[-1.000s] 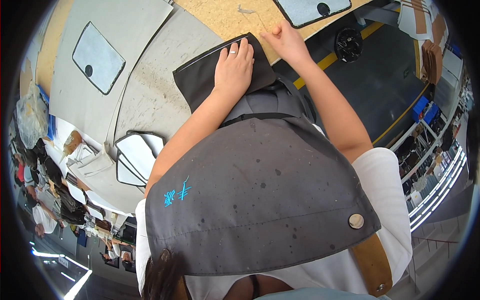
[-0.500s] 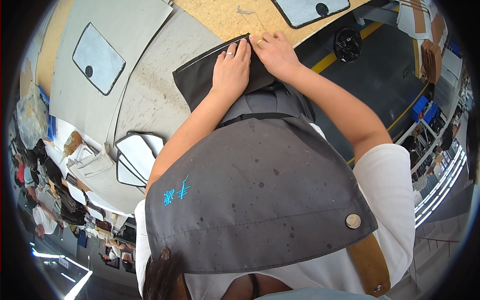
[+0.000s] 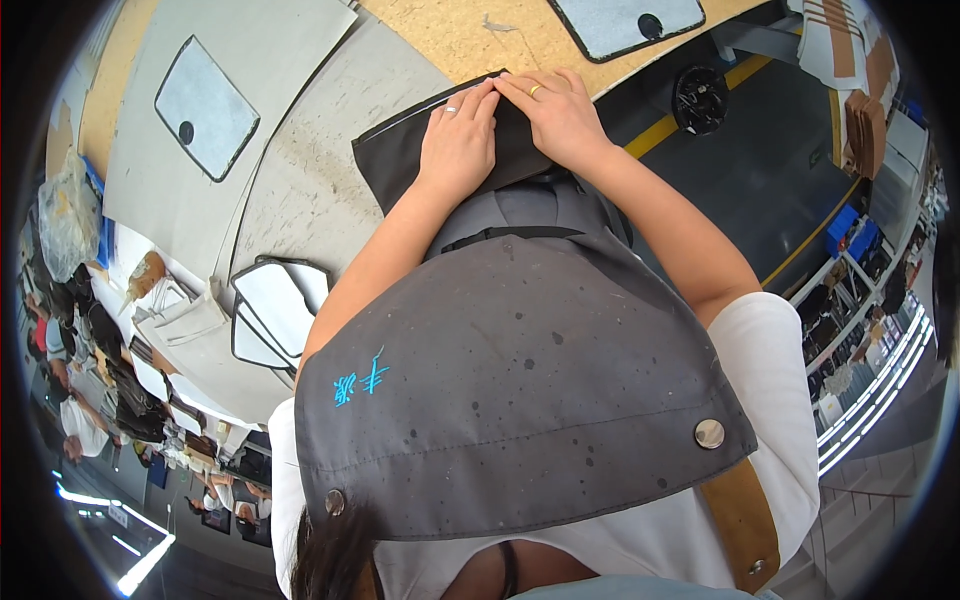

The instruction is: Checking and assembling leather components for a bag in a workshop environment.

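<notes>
While the grey apron [image 3: 520, 400] fills most of the view, the work sits at its far edge, on the table [image 3: 300, 200]. Chipboard top, partly covered by large grey sheets [image 3: 260, 60]; two grey panels with dark rims and a round hole lie on it, one far left [image 3: 205, 107], one at top [image 3: 620, 15]. More rimmed panels stacked near the left elbow [image 3: 270, 315].

Black fabric piece [image 3: 400, 165]: flat on the table edge, just in front of the body, far edge trimmed with a thin pale line.

Left hand [image 3: 458, 145]: palm down, fingers straight and flat on the piece, ring on one finger. Grip not closed on anything, just pressing.

Right hand [image 3: 558, 115]: same, flat, fingertips touching the left hand's at the piece's far edge.

Step in hand, as judged: pressing or smoothing down the far edge. Next move likely calls for even pressure along that edge without shifting the piece.
</notes>
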